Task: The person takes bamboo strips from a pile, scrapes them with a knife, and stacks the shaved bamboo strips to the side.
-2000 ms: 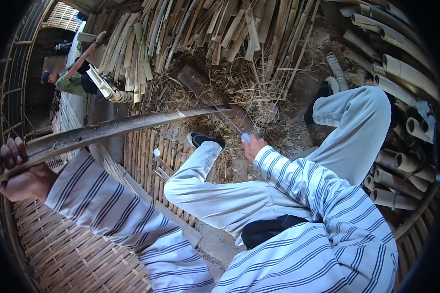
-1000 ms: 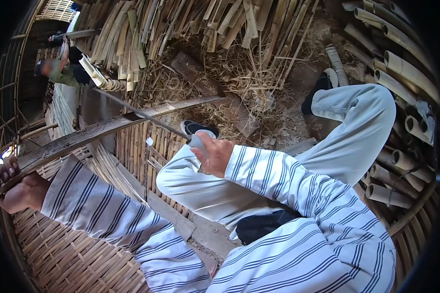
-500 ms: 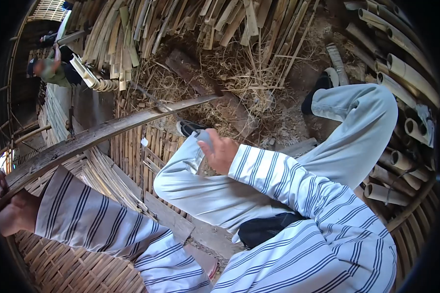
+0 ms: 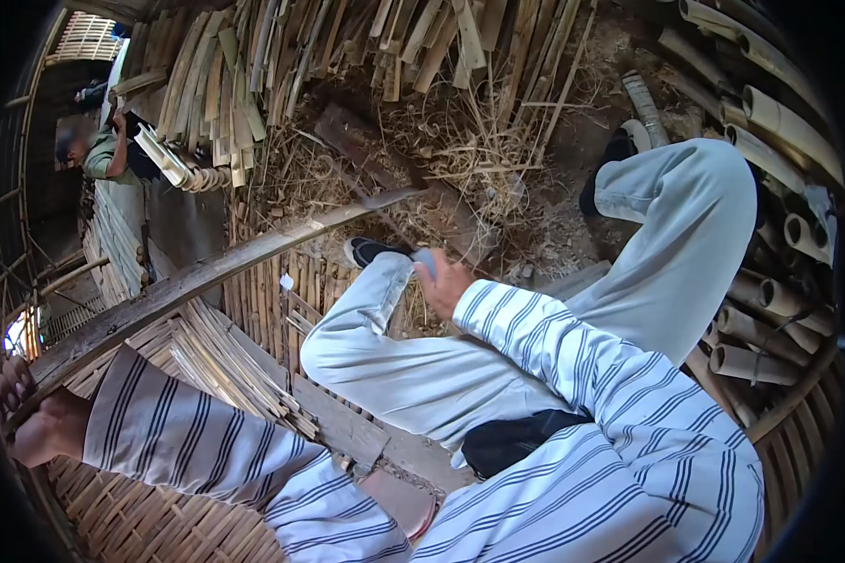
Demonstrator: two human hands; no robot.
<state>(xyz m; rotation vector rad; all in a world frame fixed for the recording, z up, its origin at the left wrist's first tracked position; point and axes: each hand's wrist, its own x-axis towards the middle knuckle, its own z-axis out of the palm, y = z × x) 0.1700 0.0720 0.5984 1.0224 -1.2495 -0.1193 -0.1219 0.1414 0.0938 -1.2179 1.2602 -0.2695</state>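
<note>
At the far left, my left hand (image 4: 42, 413) is closed around the near end of a long, curved wooden plank (image 4: 183, 284). The plank slants up to the right, and its narrow tip reaches over the shavings. My right hand (image 4: 446, 286) is wrapped around the grey handle of a long-bladed knife (image 4: 385, 214), just above my bent knee. The thin blade points up and left and crosses the plank close to its tip. Motion blurs the blade, so I cannot tell whether its edge touches the wood.
Split bamboo strips (image 4: 422, 42) are piled at the top, above curly shavings (image 4: 460, 192). Cut bamboo tubes (image 4: 784, 127) are stacked along the right. Another person (image 4: 103, 155) is at upper left. A woven bamboo surface (image 4: 150, 502) lies at lower left.
My right hand and the knife have moved right, so the blade now crosses the plank nearer its tip. My left hand keeps its hold. The view has shifted slightly.
</note>
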